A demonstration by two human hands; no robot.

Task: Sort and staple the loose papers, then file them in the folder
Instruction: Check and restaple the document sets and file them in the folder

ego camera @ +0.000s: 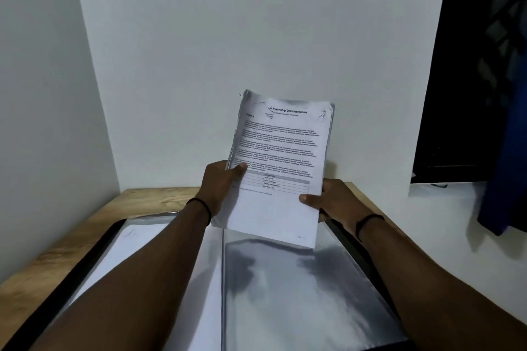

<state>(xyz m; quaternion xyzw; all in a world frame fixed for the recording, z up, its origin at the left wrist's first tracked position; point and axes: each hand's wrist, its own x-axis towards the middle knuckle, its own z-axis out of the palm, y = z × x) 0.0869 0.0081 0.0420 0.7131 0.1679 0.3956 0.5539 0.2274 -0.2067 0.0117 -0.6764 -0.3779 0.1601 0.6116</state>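
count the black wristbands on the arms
2: one wristband on the left wrist, one wristband on the right wrist, both just below the hands holding the papers.

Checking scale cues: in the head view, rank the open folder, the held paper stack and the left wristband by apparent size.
1. Open folder, though it lies nearest the camera.
2. Paper stack.
3. Left wristband.
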